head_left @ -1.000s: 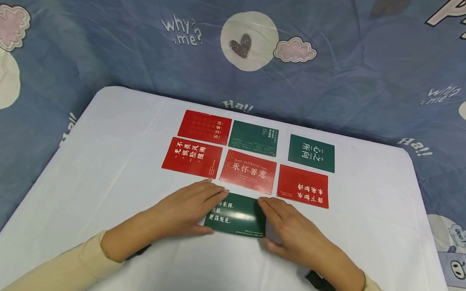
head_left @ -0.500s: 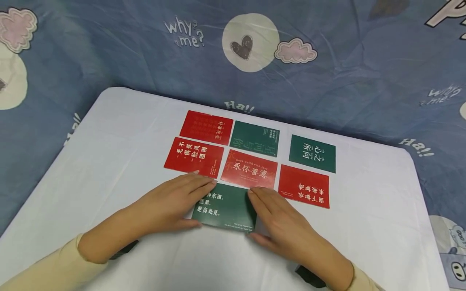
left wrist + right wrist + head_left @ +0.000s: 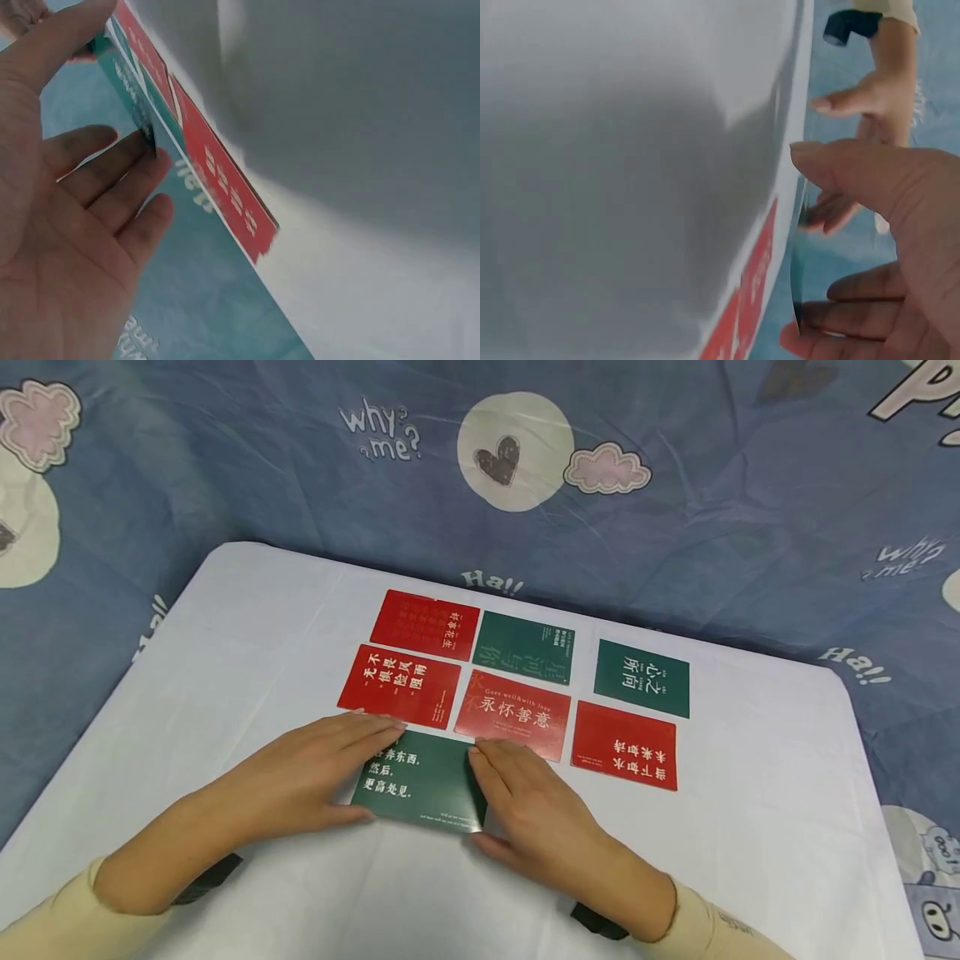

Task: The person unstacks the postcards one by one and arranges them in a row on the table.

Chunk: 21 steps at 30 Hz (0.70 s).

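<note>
A green postcard-like card [image 3: 431, 785] with white lettering is held between both hands in the head view. My left hand [image 3: 307, 777] grips its left end, fingers at the far edge and thumb at the near edge. At the right end, my right hand [image 3: 536, 806] holds it the same way. In the left wrist view the green card [image 3: 124, 82] shows raised above the table. From the right wrist, the card [image 3: 796, 277] is nearly edge-on. Just beyond lie a red card [image 3: 401, 685] and another red card [image 3: 513, 714], partly behind the fingers.
Farther back lie a red card [image 3: 425, 624], a green card [image 3: 522, 647] and another green card [image 3: 642, 678]. A red card [image 3: 625, 745] lies to the right. They rest on a white-covered table [image 3: 750, 843], with a blue printed cloth [image 3: 697, 527] behind it.
Both hands have moved left together with the green card, now in front of the left and middle red cards. The other cards stay put.
</note>
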Motion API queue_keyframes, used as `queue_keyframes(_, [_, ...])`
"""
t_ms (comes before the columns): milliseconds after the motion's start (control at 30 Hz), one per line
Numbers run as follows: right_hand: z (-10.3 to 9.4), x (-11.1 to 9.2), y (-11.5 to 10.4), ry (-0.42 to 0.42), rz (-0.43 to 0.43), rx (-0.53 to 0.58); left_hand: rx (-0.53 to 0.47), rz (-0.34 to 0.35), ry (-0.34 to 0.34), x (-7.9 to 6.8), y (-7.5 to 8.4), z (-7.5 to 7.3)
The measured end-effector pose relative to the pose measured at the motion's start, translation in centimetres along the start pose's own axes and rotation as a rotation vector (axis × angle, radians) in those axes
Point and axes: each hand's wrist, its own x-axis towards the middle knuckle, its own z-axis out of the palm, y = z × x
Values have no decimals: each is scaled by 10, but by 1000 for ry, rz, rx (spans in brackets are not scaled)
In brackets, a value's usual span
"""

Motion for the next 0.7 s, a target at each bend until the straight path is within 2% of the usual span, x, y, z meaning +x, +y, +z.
queue_keyframes(367, [18, 31, -15, -68, 14, -6, -5, -70, -35, -14, -19, -2])
queue_keyframes(700, [30, 56, -18, -93, -26, -66, -13, -83, -28, -23, -36, 0])
